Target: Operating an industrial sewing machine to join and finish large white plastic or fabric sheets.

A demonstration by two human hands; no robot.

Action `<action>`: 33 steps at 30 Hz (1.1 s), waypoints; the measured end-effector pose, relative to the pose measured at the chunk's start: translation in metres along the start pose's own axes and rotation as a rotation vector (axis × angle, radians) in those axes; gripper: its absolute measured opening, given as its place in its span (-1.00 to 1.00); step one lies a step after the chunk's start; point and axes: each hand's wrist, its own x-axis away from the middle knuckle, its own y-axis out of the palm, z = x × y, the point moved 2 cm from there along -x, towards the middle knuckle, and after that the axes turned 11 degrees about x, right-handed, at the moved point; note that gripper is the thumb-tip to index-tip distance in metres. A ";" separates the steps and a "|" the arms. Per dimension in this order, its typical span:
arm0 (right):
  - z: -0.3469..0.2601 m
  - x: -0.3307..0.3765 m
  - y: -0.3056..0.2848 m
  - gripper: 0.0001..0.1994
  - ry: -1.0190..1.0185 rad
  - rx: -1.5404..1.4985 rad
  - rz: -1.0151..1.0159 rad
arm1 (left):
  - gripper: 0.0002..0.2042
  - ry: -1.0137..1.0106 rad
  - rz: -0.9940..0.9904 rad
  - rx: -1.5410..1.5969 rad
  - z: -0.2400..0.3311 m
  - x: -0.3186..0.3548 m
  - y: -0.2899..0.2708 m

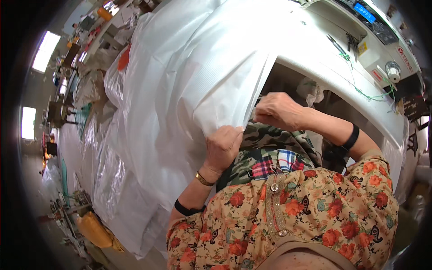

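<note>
A large white, translucent sheet, finely ribbed in places, spreads from the table down across my left side. Near my lap, my left hand is closed on its edge, thumb and fingers pinched together at the border. My right hand is curled shut just right of that same edge, a little farther from me. What its fingertips hold, if anything, is hidden. Beneath both hands lies camouflage-patterned cloth over my lap.
A white sewing machine with a lit display stands at the far right. Green thread trails over the white tabletop, near a slim dark tool. Clear plastic piles and a yellow bundle lie at left.
</note>
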 end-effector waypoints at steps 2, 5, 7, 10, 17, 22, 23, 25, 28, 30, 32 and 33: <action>-0.012 0.000 -0.016 -0.85 -0.172 0.143 0.253 | -0.91 -0.143 0.071 0.173 0.001 0.003 0.001; -0.020 -0.013 -0.018 -0.86 -0.318 0.190 0.392 | -0.88 -0.267 0.075 0.347 0.002 0.005 -0.004; -0.018 -0.019 -0.012 -0.88 -0.268 0.187 0.330 | -0.92 -0.396 0.079 0.416 0.003 0.005 -0.007; -0.016 -0.023 -0.007 -0.92 -0.208 0.117 0.293 | -0.92 -0.649 0.057 0.493 0.005 0.009 -0.008; -0.024 -0.028 -0.009 -0.91 -0.119 0.115 0.197 | -0.69 -0.700 0.149 0.857 0.004 0.017 -0.005; -0.027 -0.024 -0.014 -0.83 -0.175 0.212 0.154 | -0.71 -0.582 0.170 0.784 0.003 0.017 0.002; -0.027 -0.024 -0.016 -0.83 -0.182 0.223 0.152 | -0.75 -0.541 0.196 0.704 0.003 0.015 0.003; -0.028 -0.025 -0.017 -0.82 -0.191 0.237 0.143 | -0.82 -0.456 0.246 0.542 0.004 0.011 0.006; -0.030 -0.027 -0.018 -0.82 -0.204 0.261 0.164 | -0.86 -0.370 0.320 0.453 0.006 0.005 0.008; -0.034 -0.028 -0.018 -0.82 -0.224 0.305 0.233 | -0.89 -0.325 0.322 0.422 0.008 0.003 0.007; -0.037 -0.027 -0.017 -0.82 -0.209 0.344 0.242 | -0.92 -0.291 0.327 0.397 0.010 0.000 0.006; -0.038 -0.027 -0.017 -0.82 -0.207 0.371 0.251 | -0.93 -0.279 0.334 0.388 0.010 -0.001 0.005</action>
